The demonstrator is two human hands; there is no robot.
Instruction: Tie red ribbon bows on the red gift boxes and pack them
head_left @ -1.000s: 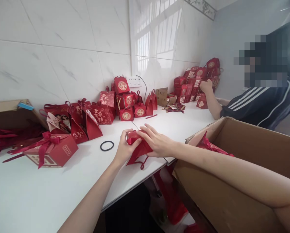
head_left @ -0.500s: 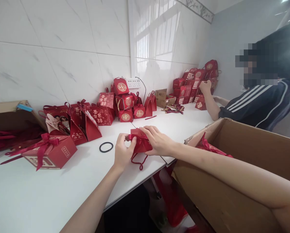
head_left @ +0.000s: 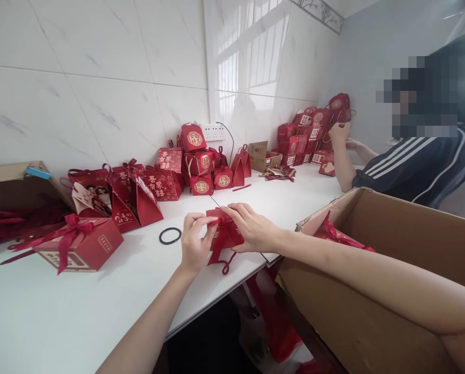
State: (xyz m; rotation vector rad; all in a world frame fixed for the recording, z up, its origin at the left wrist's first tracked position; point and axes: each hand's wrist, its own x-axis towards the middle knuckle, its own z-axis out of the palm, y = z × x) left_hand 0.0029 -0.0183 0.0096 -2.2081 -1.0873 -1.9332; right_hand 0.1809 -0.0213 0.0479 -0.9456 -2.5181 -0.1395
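Note:
A small red gift box (head_left: 226, 239) with a ribbon bow on it stands on the white table (head_left: 146, 296) before me, partly covered by my fingers. My left hand (head_left: 197, 241) is closed in a pinch on the red ribbon (head_left: 214, 221) at the box's left side. From the right, my right hand (head_left: 250, 226) grips the box, its fingers over the top and far side. A ribbon tail and a twisted red cord (head_left: 227, 266) hang down the near side onto the table. Left of my left hand lies a black ring (head_left: 170, 236).
A ribboned red box (head_left: 100, 244) sits at the left, near an open carton (head_left: 14, 174) of red material. Red boxes (head_left: 201, 163) are stacked along the wall. A large cardboard carton (head_left: 333, 306) stands right, under my forearm. Beyond it a person (head_left: 419, 161) handles items near more boxes.
My left fingers have lifted slightly with the ribbon, and a ribbon tail now hangs at the box's near side. My right hand stays on the box. The other person's hand has shifted right.

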